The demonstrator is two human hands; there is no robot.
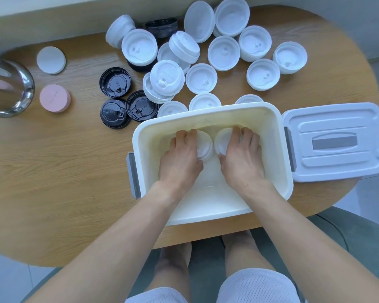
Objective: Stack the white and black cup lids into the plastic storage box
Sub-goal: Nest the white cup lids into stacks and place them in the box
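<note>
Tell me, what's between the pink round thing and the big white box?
In the head view, three black lids lie flat on the wooden table between the pink disc and the storage box.

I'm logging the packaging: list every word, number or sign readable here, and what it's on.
Nothing reads clearly.
Black lids: raised lettering round the rim, too blurred to quote.
White lid: faint embossed ring of text, illegible.
Pink disc: a small mark, too tiny to read.
Box cover: plain grey panel, no text.

Three loose black lids, two coasters, one storage box, one box cover.
</note>
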